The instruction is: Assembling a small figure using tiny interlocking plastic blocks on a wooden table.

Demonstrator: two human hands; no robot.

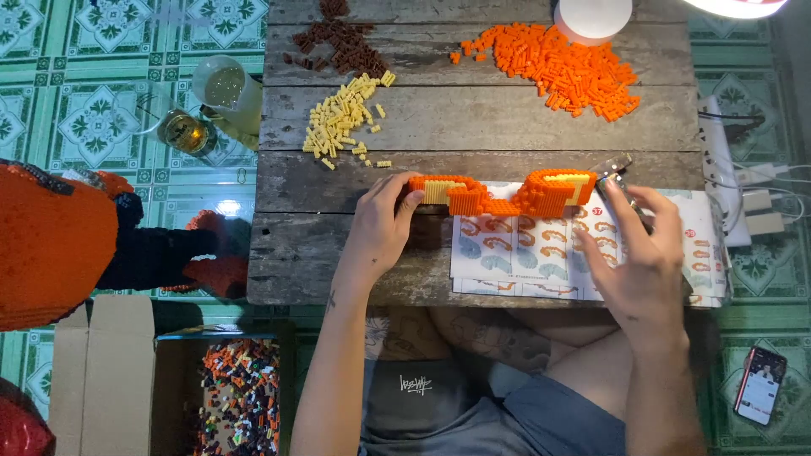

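Orange and pale yellow small bricks make up the long, wavy block model that lies across the near part of the weathered wooden table, its right half resting over the top edge of a printed instruction sheet. The left hand comes up from below with the forearm nearly straight, wrist slightly bent, and its fingers curl over the left end of the model, thumb tucked under, so that it grips that end. The right hand reaches in from the lower right, palm down and back of the hand to the camera; its fingers are closed around a pair of metal tweezers, whose tips touch or sit just beside the right end of the model. Whether the tips actually pinch a brick cannot be told.

Farther up the table lie three loose heaps of bricks: a pale yellow pile, a brown pile behind it, and a wide orange pile to the right, just below a white round lamp base. Off the table's left edge, on the green patterned tile floor, stand a glass of amber drink and a pale cup. A cardboard box with mixed coloured bricks sits at the lower left, and a phone lies on the floor at the lower right. The person sits cross-legged under the table's near edge.
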